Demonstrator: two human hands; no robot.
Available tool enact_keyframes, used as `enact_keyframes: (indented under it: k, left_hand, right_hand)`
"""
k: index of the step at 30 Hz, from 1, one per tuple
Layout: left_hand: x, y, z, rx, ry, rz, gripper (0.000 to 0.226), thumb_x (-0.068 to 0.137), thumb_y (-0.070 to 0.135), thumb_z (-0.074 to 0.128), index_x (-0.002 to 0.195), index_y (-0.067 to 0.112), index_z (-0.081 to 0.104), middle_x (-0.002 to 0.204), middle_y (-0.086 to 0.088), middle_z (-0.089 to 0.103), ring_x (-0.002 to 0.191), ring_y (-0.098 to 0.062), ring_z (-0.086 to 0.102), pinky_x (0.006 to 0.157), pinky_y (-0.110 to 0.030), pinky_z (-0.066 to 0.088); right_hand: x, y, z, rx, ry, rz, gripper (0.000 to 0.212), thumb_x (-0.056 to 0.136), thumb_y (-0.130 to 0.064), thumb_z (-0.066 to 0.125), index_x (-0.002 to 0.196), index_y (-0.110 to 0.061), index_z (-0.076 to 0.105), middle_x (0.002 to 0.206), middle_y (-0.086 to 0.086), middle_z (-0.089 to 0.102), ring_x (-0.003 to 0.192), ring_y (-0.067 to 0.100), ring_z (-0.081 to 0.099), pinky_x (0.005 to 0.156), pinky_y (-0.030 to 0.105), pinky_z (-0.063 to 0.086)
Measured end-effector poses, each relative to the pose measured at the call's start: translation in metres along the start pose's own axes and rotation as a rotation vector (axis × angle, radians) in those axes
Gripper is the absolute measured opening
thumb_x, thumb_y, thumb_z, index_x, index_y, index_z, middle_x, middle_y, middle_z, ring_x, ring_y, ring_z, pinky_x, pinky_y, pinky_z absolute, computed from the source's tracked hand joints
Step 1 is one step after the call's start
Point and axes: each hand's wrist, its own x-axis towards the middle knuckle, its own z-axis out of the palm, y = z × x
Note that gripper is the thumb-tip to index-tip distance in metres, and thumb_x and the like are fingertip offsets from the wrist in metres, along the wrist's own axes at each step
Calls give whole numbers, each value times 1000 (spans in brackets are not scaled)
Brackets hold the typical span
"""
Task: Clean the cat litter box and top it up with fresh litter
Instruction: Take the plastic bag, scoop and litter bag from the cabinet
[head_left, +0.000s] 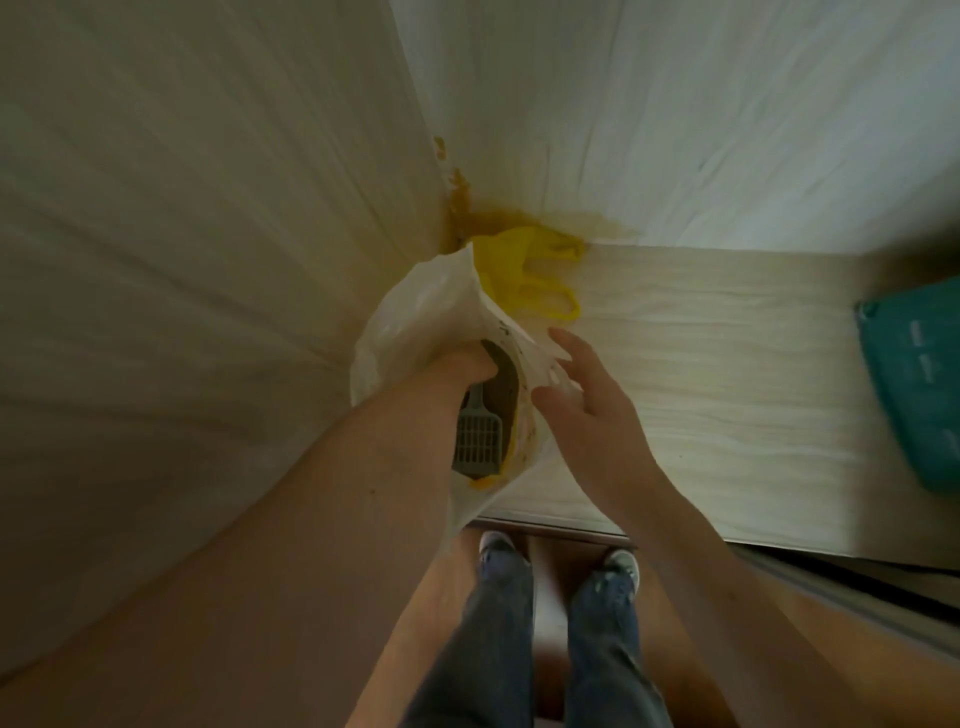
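At frame centre your left hand (467, 366) grips the grey litter scoop (480, 441) inside the white plastic bag (410, 312). Your right hand (587, 410) hovers just right of the bag, fingers spread and holding nothing. A yellow bag (511, 265) lies above.

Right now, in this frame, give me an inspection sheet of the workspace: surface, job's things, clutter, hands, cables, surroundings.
Surface: pale wood-grain shelf, bare over most of its visible part.
Job's things: grey litter scoop sits inside a translucent white plastic bag; litter box not in view.
Clutter: yellow plastic bag lies in the corner behind the white bag; brownish-yellow stain on the wall there.
Hands: left hand grips the bag's rim; right hand is open, fingers spread beside the bag's mouth.
Cables: nothing seen.
Surroundings: pale walls meet in a corner; teal package at the right edge; the person's shoes on a dark floor below.
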Motion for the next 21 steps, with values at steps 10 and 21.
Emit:
enact_keyframes:
  k: [10, 21]
  left_hand:
    - [73, -28, 59, 92, 188, -94, 57, 97, 31, 54, 149, 19, 35, 145, -12, 43, 132, -35, 44, 103, -49, 44]
    - [3, -20, 20, 67, 41, -52, 49, 87, 36, 65, 127, 10, 57, 119, -14, 63, 111, -31, 62, 96, -43, 52]
  right_hand:
    - [1, 5, -2, 66, -18, 4, 48, 96, -10, 51, 137, -33, 44, 116, -17, 60, 93, -16, 58, 67, 2, 45]
    - [3, -6, 1, -91, -58, 11, 47, 94, -11, 51, 137, -28, 43, 108, -12, 60, 81, -22, 54, 61, 0, 42]
